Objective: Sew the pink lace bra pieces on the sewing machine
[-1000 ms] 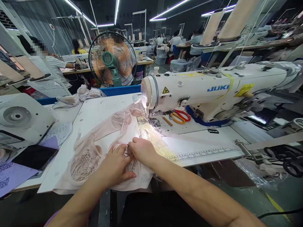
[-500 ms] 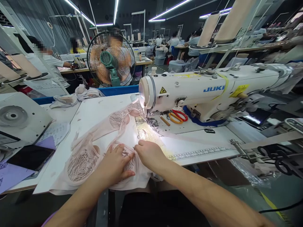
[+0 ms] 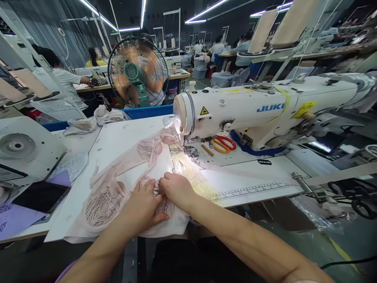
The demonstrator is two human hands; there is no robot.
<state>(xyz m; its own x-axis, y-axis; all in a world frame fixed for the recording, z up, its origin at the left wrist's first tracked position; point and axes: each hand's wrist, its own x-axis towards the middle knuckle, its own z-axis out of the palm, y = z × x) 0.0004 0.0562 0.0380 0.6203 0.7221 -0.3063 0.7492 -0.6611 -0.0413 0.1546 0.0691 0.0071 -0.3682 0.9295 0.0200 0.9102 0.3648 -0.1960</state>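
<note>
two hands meet on a pale pink lace garment point(image 3: 118, 184) that lies spread across the white sewing table point(image 3: 123, 137), its near edge hanging just over the front. the left hand point(image 3: 141, 206) lies flat on the fabric, fingers spread, pressing it down rather than gripping. the right hand point(image 3: 176, 188) is curled with its fingertips pinched on a small fold of lace right beside the left fingers. half a second ago the two were slightly apart; now they touch, and the right hand has drawn back a little toward the left one, so the fold looks gathered and held ready, well short of the needle point(image 3: 188, 147). beyond it stands the white sewing machine point(image 3: 265, 112), lamp lit over the plate, with orange and red scissors point(image 3: 222, 143) under its arm. farther off are a fan point(image 3: 138, 72), a dark phone point(image 3: 41, 196) at the left, and other people at their benches.
</note>
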